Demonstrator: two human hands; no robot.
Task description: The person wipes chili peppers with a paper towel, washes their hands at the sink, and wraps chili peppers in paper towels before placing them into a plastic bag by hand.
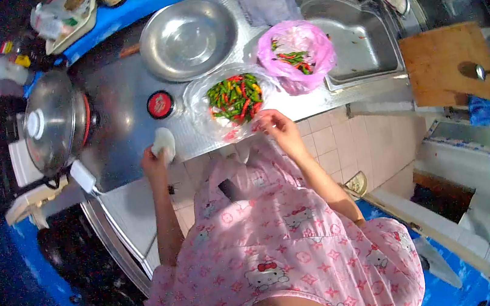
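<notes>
My left hand is closed around a small white, soft-looking thing at the counter's front edge; its exact kind is unclear. My right hand has its fingers curled together at the near right edge of a clear plastic bag. Whether it pinches the bag or something small is too fine to make out. Many red, green and yellow chillies lie in the opened bag. Behind it to the right, a pink plastic bag holds more chillies. A round red-and-black lid or jar stands left of the clear bag.
A wide steel basin sits at the back, beside a grey cloth. At right are a steel sink and a wooden board. A glass-lidded pan stands on the left, with a white handle in front.
</notes>
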